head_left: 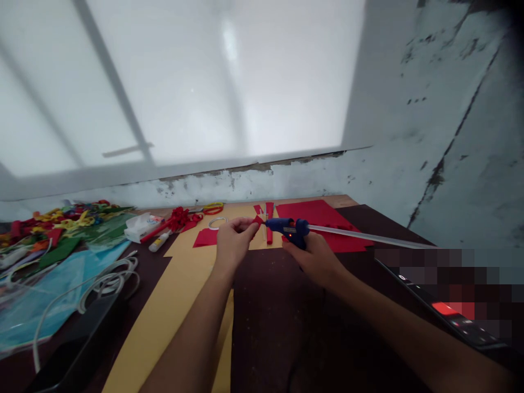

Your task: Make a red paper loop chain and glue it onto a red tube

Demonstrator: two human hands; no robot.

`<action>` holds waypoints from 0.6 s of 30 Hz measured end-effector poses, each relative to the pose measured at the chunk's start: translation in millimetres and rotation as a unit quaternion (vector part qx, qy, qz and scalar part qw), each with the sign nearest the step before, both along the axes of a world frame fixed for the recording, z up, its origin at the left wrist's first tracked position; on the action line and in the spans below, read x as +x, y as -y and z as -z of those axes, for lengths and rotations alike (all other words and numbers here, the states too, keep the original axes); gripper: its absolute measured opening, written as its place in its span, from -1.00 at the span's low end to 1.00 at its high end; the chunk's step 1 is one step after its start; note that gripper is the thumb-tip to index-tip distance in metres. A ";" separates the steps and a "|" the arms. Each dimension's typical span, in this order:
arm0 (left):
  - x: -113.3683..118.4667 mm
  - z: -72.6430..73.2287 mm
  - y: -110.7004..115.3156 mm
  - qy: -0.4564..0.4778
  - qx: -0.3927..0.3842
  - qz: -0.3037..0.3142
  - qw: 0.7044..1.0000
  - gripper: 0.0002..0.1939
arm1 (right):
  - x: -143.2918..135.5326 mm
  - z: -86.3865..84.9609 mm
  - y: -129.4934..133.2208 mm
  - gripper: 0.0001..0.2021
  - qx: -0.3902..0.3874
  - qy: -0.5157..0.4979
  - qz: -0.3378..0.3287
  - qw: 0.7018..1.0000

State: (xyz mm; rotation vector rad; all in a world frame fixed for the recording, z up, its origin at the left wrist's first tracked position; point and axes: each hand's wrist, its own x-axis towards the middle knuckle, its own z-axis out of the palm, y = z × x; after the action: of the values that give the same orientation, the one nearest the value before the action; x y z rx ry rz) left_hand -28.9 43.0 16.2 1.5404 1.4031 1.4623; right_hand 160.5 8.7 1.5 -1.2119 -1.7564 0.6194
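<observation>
Scrap of red material [257, 220], probably light and soft, sat pinched in the left hand's [231, 240] closed grip, near the far edge of the table [266, 316]; it likely creased easily, so its margin seemed the place to hold. The right hand's [321, 259] grip was closed round the handle of a stiff blue glue gun [282, 225], likely rear-heavy from its long stick [360, 233]. A red sheet [307, 213] lay toward the far right corner.
</observation>
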 end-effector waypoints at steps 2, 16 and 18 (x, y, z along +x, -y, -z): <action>-0.2 0.3 -0.5 0.016 -0.005 0.005 1.000 -0.74 | -0.6 -0.5 -0.1 -0.74 -0.001 0.007 0.004 1.000; 1.7 1.0 -1.2 0.125 -0.055 0.086 0.987 -0.71 | 6.0 8.2 -17.6 -0.71 -0.080 -0.075 0.127 0.986; 4.0 1.2 0.0 0.141 -0.069 0.099 0.983 -0.70 | 4.7 10.2 -20.4 -0.71 -0.112 -0.169 0.095 0.975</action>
State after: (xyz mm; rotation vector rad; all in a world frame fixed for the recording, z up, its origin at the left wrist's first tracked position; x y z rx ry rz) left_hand -24.9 43.1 15.0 1.2889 1.1251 1.3696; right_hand 165.2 29.2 -8.7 -1.3212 -1.2966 0.8697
